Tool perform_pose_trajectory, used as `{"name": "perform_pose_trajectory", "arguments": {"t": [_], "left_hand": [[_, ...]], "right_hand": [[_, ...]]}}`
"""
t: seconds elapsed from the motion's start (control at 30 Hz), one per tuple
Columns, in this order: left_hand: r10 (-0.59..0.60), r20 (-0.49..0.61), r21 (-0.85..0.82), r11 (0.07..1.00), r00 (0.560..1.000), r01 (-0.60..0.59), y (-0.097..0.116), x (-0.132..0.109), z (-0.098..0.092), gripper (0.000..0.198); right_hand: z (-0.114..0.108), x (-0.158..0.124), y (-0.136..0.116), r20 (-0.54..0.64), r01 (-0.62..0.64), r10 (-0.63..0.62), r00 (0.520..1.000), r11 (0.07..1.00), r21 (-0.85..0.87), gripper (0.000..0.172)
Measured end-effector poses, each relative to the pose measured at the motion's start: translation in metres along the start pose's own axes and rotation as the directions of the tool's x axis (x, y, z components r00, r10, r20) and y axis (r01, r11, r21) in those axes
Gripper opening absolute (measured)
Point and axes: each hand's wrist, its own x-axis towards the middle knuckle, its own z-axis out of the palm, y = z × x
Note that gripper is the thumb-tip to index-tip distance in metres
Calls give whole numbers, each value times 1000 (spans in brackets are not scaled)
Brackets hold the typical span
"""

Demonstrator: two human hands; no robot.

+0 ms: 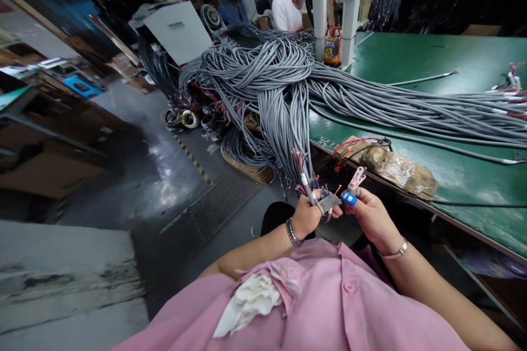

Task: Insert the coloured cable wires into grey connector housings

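Note:
My left hand (309, 218) is closed around a grey cable (308, 188) whose stripped end points up and fans into thin coloured wires (300, 162). A flat grey strip (328, 203) lies across its fingers, towards the other hand. Close by on the right, my right hand (373, 218) is pinched, with a blue cover (349, 199) on the thumb. From its fingertips sticks up a small pink clip-like piece (357, 177). More coloured wire ends show behind the left fingers. What lies between the two hands is too small to make out fully.
Grey cable bundles (267, 66) drape over the edge of the green table (444, 60). A taped brown block (395, 167) with red and black leads sits at the near edge. Across the table is a person in white (286, 9). A white post (319, 5) rises from the tabletop.

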Motion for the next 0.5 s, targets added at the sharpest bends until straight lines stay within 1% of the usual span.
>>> {"name": "perform_pose_trajectory", "arguments": {"t": [0.13, 0.27, 0.4, 0.5], "left_hand": [[1, -1, -3, 1000, 1000, -1, 0, 0, -1, 40], [-19, 5, 42, 999, 1000, 19, -1, -1, 1, 38], [13, 17, 124, 992, 1000, -15, -5, -2, 5, 33], [42, 13, 170, 985, 999, -44, -8, -3, 6, 33]], "right_hand": [[1, 0, 1, 9, -13, 13, 1000, 1000, 14, 16], [5, -1, -4, 68, -47, 46, 997, 999, 12, 17], [5, 0, -9, 158, -37, 56, 986, 992, -118, 24], [1, 1, -9, 145, -24, 53, 988, 980, -200, 25]]}}
